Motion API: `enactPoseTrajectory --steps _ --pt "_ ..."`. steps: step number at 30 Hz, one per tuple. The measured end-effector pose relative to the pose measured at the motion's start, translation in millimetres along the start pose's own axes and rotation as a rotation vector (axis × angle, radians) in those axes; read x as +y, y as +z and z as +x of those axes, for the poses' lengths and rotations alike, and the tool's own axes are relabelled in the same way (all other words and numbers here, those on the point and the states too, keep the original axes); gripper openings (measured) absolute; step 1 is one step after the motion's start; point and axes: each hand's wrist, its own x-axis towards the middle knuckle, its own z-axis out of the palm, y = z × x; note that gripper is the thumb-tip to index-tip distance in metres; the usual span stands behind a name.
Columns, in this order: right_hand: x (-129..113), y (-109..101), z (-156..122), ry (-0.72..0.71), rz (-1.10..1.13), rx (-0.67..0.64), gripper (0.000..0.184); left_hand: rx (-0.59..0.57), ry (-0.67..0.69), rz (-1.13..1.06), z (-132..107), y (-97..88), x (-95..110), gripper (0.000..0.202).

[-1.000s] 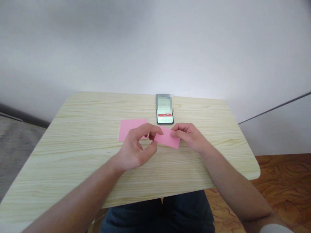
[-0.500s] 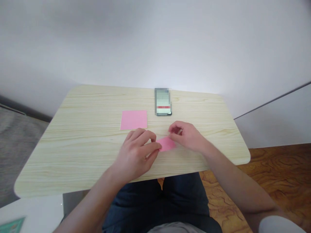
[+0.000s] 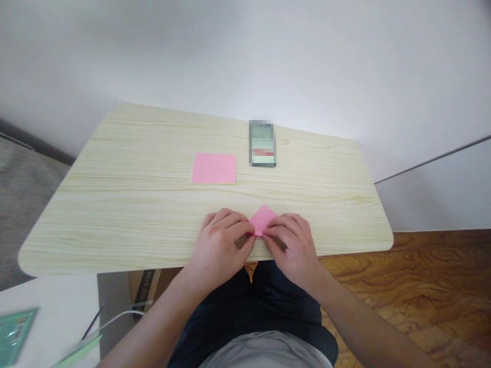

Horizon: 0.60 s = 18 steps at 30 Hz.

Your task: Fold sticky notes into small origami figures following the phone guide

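Between my two hands is a small piece of folded pink paper (image 3: 263, 219), one corner pointing away from me. My left hand (image 3: 224, 243) pinches its left lower edge between thumb and fingers. From the other side, my right hand (image 3: 292, 244) pinches the lower right edge, its fingertips close to those of the left. Fingers cover parts of the paper's lower edge. Farther back on the table lies a flat pink pad of paper (image 3: 214, 168), apart from both hands.
A phone (image 3: 263, 144), its screen blurred, lies at the back of the pale wooden table (image 3: 126, 204) by the wall. At lower left are a white surface (image 3: 49, 301), a green packet (image 3: 15, 335), a white cable (image 3: 118, 316) and a cardboard box (image 3: 143, 286).
The paper has been turned so a corner points away. My right hand has come down to pinch its near edge beside the left. The camera view has shifted, with the table higher in frame.
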Motion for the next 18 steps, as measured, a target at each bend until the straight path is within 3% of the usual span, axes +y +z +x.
enactPoseTrajectory --steps 6,13,18 --pt "-5.4 0.0 1.2 0.042 -0.03 0.003 0.006 0.042 -0.034 0.008 -3.0 0.1 -1.5 0.008" --pt "-10.4 -3.2 -1.2 0.038 -0.009 -0.01 0.012 -0.001 0.051 -0.022 -2.1 -4.8 7.6 0.009" --pt "-0.1 -6.3 -3.6 -0.01 0.115 -0.009 0.016 -0.051 0.055 0.008 2.8 -9.3 3.9 0.027"
